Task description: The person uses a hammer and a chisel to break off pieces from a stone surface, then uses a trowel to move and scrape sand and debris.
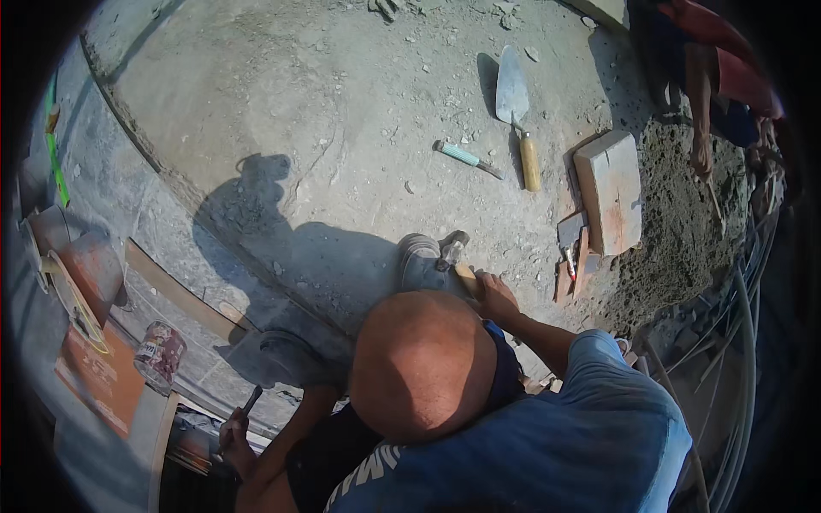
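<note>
Neither my left hand nor my right hand shows. Just below me a co-worker (pixel 419 368) in a blue shirt bends forward, seen from above. That person's right hand (pixel 491 292) grips a hammer (pixel 463 272) by its wooden handle, its head beside a grey shoe. Their left hand (pixel 235 436) holds a dark bar-like tool (pixel 250 402). A pointed trowel (pixel 511 85) and a light-blue-handled tool (pixel 457 154) lie on the dusty concrete floor (pixel 359 128).
A pale block (pixel 609 192) with small wooden pieces sits at the right, beside wet mortar (pixel 667 239) where a person in red (pixel 727 68) holds a thin tool. Loose cables (pixel 744 325) run along the right edge. Boards (pixel 103 368) and a stained can (pixel 160 355) line the left.
</note>
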Demonstrator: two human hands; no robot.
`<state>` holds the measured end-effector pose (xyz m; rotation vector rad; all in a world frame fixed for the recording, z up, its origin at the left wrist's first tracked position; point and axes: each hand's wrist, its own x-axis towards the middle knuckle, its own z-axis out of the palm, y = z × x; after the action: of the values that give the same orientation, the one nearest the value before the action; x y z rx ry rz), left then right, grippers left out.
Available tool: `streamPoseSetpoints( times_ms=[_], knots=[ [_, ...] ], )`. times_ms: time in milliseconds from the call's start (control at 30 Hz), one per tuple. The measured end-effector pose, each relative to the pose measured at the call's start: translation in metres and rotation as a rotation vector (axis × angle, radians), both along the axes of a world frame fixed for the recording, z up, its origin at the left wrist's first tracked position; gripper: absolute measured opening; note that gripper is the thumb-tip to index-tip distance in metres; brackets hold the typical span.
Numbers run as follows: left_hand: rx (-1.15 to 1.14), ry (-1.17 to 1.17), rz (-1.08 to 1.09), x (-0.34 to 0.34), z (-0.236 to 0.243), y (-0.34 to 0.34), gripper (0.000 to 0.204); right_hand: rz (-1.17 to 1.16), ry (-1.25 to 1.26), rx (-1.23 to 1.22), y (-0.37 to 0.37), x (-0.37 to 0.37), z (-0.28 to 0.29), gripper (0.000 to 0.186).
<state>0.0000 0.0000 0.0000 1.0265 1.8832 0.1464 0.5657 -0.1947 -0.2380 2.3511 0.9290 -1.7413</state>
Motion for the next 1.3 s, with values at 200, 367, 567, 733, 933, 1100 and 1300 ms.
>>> streamPoseSetpoints(
  times_ms=[200,367,567,733,933,1100,1300],
  knots=[
    [0.113,-0.026,-0.18,0.02,-0.029,0.044,0.018,-0.149,-0.027,0.081,0.01,-0.022,-0.027,0.044],
    [0.162,-0.314,-0.118,0.003,-0.049,0.069,0.027,-0.143,-0.223,0.146,0.028,-0.03,0.002,0.035],
    [0.119,-0.545,-0.225,0.021,-0.082,0.115,0.034,-0.069,-0.227,0.254,0.077,-0.02,0.051,0.033],
    [-0.013,-0.521,-0.187,0.083,-0.086,0.165,0.029,0.171,-0.197,0.559,0.178,-0.044,0.11,0.034],
    [0.086,-0.974,-0.177,0.16,-0.062,0.19,0.04,0.605,-0.004,0.865,0.273,-0.109,0.215,0.034],
    [0.059,-1.144,-0.152,0.169,-0.066,0.179,0.042,0.7,-0.034,0.89,0.272,-0.148,0.251,0.033],
    [-0.053,-1.313,-0.13,0.184,-0.061,0.159,0.035,0.621,-0.207,0.692,0.245,-0.161,0.281,0.035]
  ],
)
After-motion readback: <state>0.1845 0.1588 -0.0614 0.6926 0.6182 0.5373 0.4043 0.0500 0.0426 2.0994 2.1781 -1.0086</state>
